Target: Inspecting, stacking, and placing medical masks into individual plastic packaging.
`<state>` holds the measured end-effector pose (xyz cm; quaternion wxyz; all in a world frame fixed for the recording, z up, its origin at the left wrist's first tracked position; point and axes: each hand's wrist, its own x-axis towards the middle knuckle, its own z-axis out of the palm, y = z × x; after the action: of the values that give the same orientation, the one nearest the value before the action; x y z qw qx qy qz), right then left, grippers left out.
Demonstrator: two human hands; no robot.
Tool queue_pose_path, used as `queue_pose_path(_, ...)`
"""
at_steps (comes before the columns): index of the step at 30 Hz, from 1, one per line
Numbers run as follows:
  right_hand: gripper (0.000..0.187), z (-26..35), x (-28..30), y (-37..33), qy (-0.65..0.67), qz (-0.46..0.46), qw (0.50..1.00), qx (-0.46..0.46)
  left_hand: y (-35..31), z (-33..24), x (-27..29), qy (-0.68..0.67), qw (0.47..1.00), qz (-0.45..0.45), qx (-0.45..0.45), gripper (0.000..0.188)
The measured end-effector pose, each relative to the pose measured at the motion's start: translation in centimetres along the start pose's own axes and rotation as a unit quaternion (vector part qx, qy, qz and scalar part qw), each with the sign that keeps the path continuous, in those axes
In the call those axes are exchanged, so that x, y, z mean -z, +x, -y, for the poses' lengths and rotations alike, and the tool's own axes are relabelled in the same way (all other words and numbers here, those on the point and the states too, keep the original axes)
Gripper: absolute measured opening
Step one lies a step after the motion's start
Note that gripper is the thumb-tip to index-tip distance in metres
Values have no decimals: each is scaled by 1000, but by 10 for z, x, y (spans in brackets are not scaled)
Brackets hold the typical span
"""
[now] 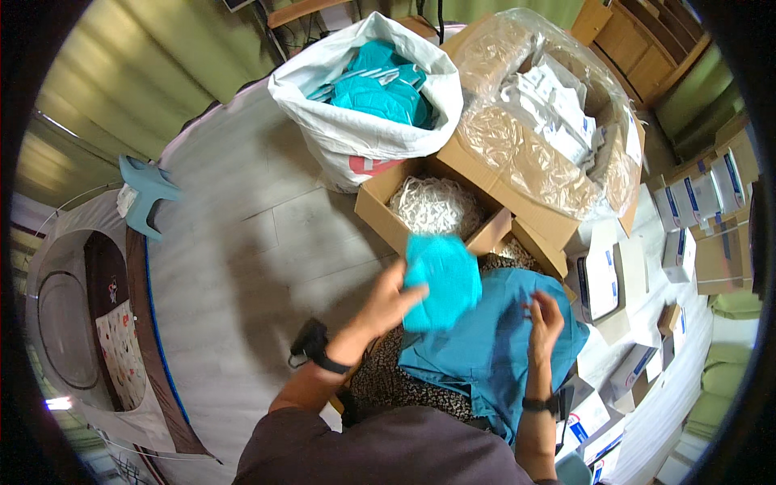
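My left hand [386, 305] grips a flat turquoise piece [441, 283], thumb across its face; motion blurs it, and its exact kind does not show. Over my lap lies a dark teal cloth [501, 339]. Above the cloth's right side is my right hand [546, 320], its fingers loosely bent and apart, with nothing visible in them. Straight ahead, a small cardboard box [382, 212] holds a tangle of white stringy loops [436, 205]. Behind it stands a white woven sack [323, 133] with similar turquoise pieces [376, 99] inside.
A large carton lined with clear plastic [517, 166] holds white packets [554, 105] at the far right. Several white boxes [596, 283] lie along the right. A blue-grey stool [148, 194] and a mesh play tent [69, 323] stand on the left.
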<state>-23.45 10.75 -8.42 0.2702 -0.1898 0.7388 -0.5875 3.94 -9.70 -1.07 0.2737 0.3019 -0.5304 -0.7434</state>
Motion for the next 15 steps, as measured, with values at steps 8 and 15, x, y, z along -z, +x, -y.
queue_pose_path(8, 21, -22, 80, -72, 3, -104, 994, -33, 202, -143, 76, -95, 958, -264, -53, 49)
queue_pose_path(15, 15, -22, 120, -53, 12, -200, 976, -86, 187, 7, -49, 265, 934, -157, -183, 63)
